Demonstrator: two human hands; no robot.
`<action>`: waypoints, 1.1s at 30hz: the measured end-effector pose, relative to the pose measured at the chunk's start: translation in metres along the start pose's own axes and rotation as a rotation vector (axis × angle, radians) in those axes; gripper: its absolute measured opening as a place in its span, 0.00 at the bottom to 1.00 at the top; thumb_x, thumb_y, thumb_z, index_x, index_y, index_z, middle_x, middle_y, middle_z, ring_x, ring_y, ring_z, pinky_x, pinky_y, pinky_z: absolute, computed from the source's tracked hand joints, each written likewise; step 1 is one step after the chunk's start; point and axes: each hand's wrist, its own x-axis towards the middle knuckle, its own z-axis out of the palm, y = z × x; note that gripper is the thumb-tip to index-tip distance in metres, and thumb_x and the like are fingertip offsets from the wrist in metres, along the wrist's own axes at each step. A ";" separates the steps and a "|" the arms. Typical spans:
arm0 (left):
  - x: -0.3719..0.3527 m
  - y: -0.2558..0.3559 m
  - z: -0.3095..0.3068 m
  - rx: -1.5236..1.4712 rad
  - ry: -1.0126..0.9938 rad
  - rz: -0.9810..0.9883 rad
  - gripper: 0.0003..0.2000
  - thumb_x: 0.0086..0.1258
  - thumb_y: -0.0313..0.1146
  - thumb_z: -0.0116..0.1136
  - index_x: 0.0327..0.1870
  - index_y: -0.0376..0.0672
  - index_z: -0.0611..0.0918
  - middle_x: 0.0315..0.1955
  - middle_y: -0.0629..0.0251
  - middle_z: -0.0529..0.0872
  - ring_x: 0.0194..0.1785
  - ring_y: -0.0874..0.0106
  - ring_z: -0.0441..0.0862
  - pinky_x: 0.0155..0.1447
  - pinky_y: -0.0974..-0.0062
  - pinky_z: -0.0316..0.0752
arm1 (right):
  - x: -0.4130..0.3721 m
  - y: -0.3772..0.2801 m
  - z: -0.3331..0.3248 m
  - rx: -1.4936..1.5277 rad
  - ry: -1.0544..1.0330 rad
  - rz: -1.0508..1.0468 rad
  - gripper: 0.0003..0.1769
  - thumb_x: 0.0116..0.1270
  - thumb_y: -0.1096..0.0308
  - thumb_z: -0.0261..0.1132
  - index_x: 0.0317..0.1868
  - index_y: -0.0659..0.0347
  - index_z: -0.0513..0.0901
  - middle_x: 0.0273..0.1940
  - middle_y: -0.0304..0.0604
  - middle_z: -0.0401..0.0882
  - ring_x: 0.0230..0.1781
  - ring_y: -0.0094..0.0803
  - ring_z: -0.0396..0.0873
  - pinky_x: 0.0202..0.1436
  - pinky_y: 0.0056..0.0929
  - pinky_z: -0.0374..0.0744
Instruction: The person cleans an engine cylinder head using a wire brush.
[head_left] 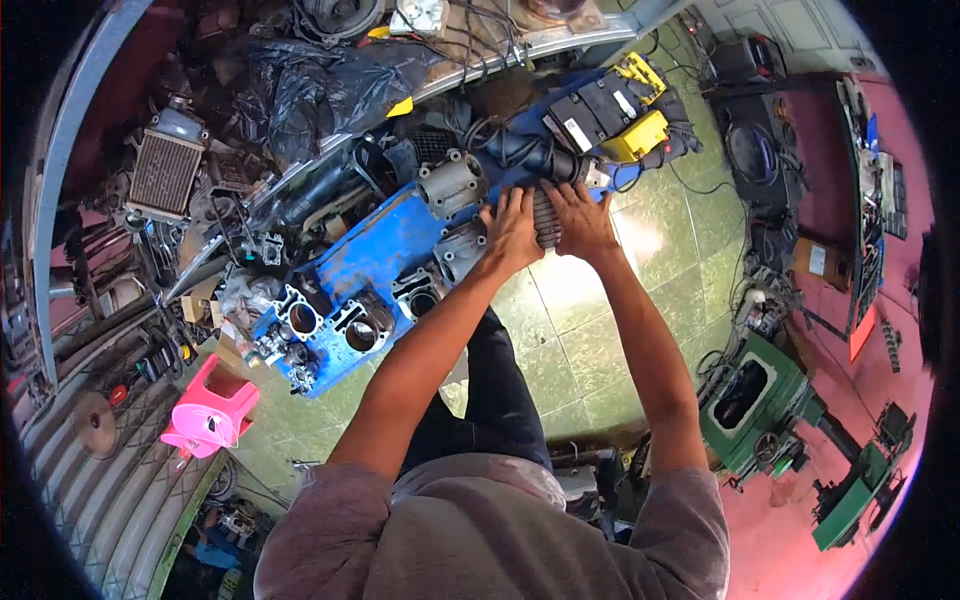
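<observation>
A grey finned metal part (546,218) stands at the right end of the blue bench (375,235). My left hand (512,230) is curled against its left side, and my right hand (584,222) wraps its right side, so the part is held between them. Just left of my left hand are two grey metal cylinders, an upper one (450,184) and a lower one (460,250), partly hidden by my hand and arm. Cylinder blocks with round bores (362,328) lie farther left on the bench.
A black battery (592,115) with yellow parts sits beyond my hands. Black plastic (320,90) and metal parts crowd the upper left. A pink stool (212,408) stands at lower left, a green machine (752,400) at right. Cables run over the tiled floor at upper right.
</observation>
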 end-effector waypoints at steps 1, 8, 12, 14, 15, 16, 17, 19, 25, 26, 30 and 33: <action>-0.001 0.003 -0.002 -0.033 0.010 0.017 0.52 0.39 0.33 0.79 0.73 0.37 0.66 0.65 0.56 0.68 0.74 0.54 0.62 0.66 0.43 0.60 | 0.000 0.001 -0.002 -0.018 -0.028 0.009 0.61 0.35 0.64 0.83 0.76 0.45 0.67 0.68 0.35 0.73 0.70 0.40 0.69 0.66 0.81 0.66; -0.010 0.007 0.013 -0.049 0.060 0.042 0.54 0.38 0.37 0.81 0.74 0.37 0.67 0.67 0.54 0.69 0.74 0.54 0.64 0.65 0.43 0.60 | -0.013 0.003 -0.006 -0.038 -0.058 0.046 0.59 0.33 0.64 0.83 0.73 0.47 0.69 0.66 0.36 0.73 0.68 0.41 0.69 0.61 0.75 0.70; -0.019 0.024 0.004 -0.096 0.079 0.080 0.53 0.38 0.38 0.81 0.74 0.38 0.68 0.68 0.56 0.69 0.75 0.54 0.63 0.63 0.43 0.60 | -0.034 0.005 -0.028 -0.067 -0.011 0.029 0.63 0.31 0.63 0.83 0.75 0.45 0.66 0.62 0.37 0.74 0.65 0.43 0.70 0.59 0.70 0.70; -0.024 0.036 -0.011 -0.116 0.032 0.108 0.54 0.38 0.38 0.82 0.74 0.39 0.68 0.67 0.56 0.69 0.75 0.52 0.62 0.63 0.43 0.60 | -0.045 0.003 -0.050 -0.061 -0.022 0.035 0.64 0.30 0.62 0.83 0.75 0.45 0.66 0.61 0.38 0.75 0.63 0.44 0.71 0.60 0.69 0.69; -0.027 0.042 -0.022 -0.097 0.001 0.120 0.54 0.38 0.39 0.82 0.74 0.40 0.68 0.67 0.55 0.69 0.76 0.51 0.60 0.63 0.42 0.59 | -0.051 0.001 -0.060 -0.070 -0.020 0.026 0.64 0.29 0.62 0.83 0.75 0.45 0.66 0.61 0.38 0.75 0.63 0.45 0.71 0.61 0.70 0.69; -0.031 0.049 -0.037 -0.095 0.015 0.131 0.54 0.38 0.39 0.82 0.74 0.40 0.68 0.67 0.55 0.69 0.76 0.51 0.60 0.63 0.42 0.59 | -0.058 -0.002 -0.071 -0.080 -0.014 0.017 0.64 0.29 0.61 0.83 0.75 0.46 0.66 0.60 0.38 0.75 0.63 0.45 0.71 0.62 0.70 0.68; -0.035 0.054 -0.053 -0.122 0.011 0.150 0.53 0.37 0.36 0.81 0.74 0.39 0.67 0.68 0.55 0.69 0.77 0.50 0.59 0.64 0.39 0.59 | -0.063 -0.007 -0.081 -0.096 0.000 0.010 0.64 0.29 0.60 0.83 0.75 0.48 0.66 0.60 0.39 0.75 0.63 0.46 0.71 0.63 0.71 0.67; -0.045 0.059 -0.076 -0.155 0.054 0.195 0.52 0.39 0.36 0.80 0.74 0.42 0.67 0.68 0.54 0.68 0.78 0.48 0.58 0.64 0.36 0.59 | -0.074 -0.020 -0.102 -0.111 0.065 -0.014 0.63 0.29 0.59 0.83 0.74 0.50 0.67 0.61 0.41 0.74 0.64 0.46 0.71 0.66 0.74 0.65; -0.082 0.049 -0.181 -0.030 0.159 0.300 0.52 0.41 0.43 0.81 0.76 0.52 0.71 0.69 0.54 0.67 0.82 0.50 0.52 0.68 0.37 0.55 | -0.083 -0.101 -0.176 -0.132 0.223 -0.116 0.64 0.32 0.58 0.81 0.76 0.56 0.64 0.60 0.47 0.72 0.66 0.49 0.68 0.72 0.76 0.57; -0.089 0.044 -0.207 -0.031 0.142 0.330 0.50 0.44 0.36 0.79 0.76 0.48 0.69 0.69 0.51 0.66 0.82 0.49 0.50 0.67 0.36 0.56 | -0.082 -0.119 -0.192 -0.112 0.254 -0.157 0.63 0.33 0.58 0.81 0.75 0.58 0.64 0.59 0.49 0.72 0.66 0.50 0.67 0.72 0.76 0.56; -0.126 0.028 -0.306 0.113 0.223 0.360 0.51 0.44 0.34 0.80 0.76 0.42 0.68 0.68 0.48 0.66 0.83 0.49 0.50 0.66 0.39 0.57 | -0.075 -0.195 -0.243 -0.137 0.382 -0.246 0.60 0.33 0.60 0.79 0.73 0.61 0.66 0.59 0.52 0.71 0.65 0.51 0.67 0.75 0.72 0.53; -0.158 0.012 -0.367 0.199 0.344 0.372 0.54 0.41 0.39 0.83 0.77 0.45 0.68 0.69 0.51 0.67 0.82 0.51 0.52 0.65 0.41 0.55 | -0.075 -0.254 -0.279 -0.182 0.543 -0.340 0.59 0.34 0.58 0.81 0.72 0.60 0.68 0.58 0.49 0.72 0.64 0.49 0.69 0.75 0.71 0.55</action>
